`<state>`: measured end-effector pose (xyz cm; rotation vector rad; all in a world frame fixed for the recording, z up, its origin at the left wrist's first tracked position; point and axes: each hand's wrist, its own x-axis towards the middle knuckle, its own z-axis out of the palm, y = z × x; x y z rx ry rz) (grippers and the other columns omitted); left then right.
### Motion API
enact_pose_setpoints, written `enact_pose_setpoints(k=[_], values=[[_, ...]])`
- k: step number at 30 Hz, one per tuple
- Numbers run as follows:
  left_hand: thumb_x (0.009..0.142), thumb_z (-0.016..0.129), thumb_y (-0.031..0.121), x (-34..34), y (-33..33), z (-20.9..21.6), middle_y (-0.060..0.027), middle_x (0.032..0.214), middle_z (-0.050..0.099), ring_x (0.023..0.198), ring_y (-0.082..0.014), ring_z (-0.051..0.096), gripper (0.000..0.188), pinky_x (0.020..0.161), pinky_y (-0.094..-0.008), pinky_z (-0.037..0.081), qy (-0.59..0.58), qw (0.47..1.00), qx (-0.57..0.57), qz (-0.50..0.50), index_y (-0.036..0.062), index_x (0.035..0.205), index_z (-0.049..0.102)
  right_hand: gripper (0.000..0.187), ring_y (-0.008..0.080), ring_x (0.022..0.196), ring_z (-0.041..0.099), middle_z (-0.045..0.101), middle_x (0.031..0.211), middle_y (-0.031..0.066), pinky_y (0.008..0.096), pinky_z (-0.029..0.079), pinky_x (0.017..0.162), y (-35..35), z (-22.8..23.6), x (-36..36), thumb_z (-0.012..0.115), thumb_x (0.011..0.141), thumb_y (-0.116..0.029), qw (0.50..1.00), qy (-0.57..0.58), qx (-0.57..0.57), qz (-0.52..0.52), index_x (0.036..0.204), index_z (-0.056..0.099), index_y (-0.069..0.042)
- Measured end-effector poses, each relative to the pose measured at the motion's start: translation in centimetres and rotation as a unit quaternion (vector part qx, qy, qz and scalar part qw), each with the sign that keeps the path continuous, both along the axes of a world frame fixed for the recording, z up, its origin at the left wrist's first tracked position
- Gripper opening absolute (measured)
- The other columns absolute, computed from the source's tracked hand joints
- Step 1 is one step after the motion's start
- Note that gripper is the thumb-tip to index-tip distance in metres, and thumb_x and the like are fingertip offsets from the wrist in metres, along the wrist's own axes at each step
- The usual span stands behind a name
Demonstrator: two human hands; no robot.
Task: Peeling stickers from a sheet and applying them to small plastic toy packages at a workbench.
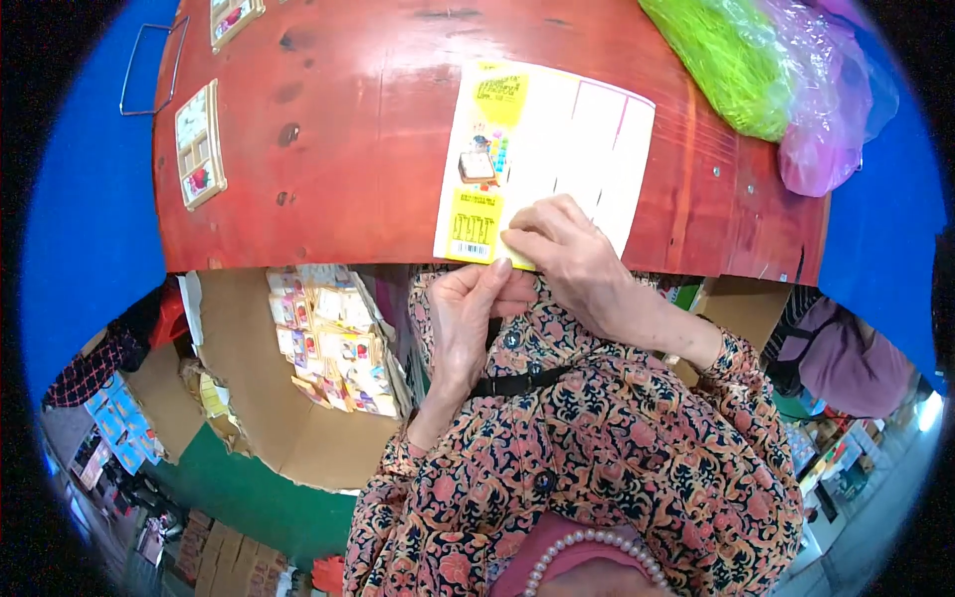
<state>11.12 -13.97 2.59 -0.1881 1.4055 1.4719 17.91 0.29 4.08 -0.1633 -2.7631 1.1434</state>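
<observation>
A flat printed sheet (592, 129), white with yellow panels and small coloured pictures down its left side, lies on the red table and reaches its near edge. My left hand (473, 308) is closed at that edge, thumb on top of the sheet and fingers curled below. Just to the right, my right hand (572, 254) rests over the sheet's lower part, thumb and bent fingers pressed together on it near the edge. Whether anything small lies beneath those fingertips is hidden.
Small wooden trays (199, 144) lie at the table's left. A green plastic bag (731, 75) and a pink clear bag (826, 109) fill the far right. Below the table's left front stands an open cardboard box (234, 328) holding many small picture pieces (338, 343).
</observation>
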Motion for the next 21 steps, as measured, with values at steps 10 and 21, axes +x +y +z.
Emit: enact_pose_setpoints(k=[10, 21], values=[[0.087, 0.055, 0.02, -0.3, -0.2, -0.7, -0.0161, 0.082, 0.065, 0.071, -0.0185, 0.065, 0.029, 0.069, -0.0268, 0.053, -0.035, 0.997, -0.004, 0.07, -0.0085, 0.088, 0.06, 0.044, 0.0353, 0.111, 0.04, 0.045, 0.117, 0.0177, 0.0447, 0.035, 0.091, 7.5, 0.4, -5.2, 0.064, 0.073, -0.01, 0.969, -0.061, 0.193, -0.142, 0.113, 0.048, -0.002], [0.086, 0.06, 0.015, -0.1, -1.0, 0.7, -0.0142, 0.088, 0.064, 0.076, -0.0143, 0.063, 0.026, 0.068, -0.0262, 0.052, 0.016, 0.993, 0.025, 0.114, -0.0075, 0.096, 0.054, 0.031, 0.0251, 0.084, 0.056, 0.053, 0.096, 0.0104, 0.0356, 0.046, 0.069, 4.9, -0.6, -1.6, 0.065, 0.078, -0.021, 0.942, -0.067, 0.211, -0.251, 0.104, 0.059, -0.006]])
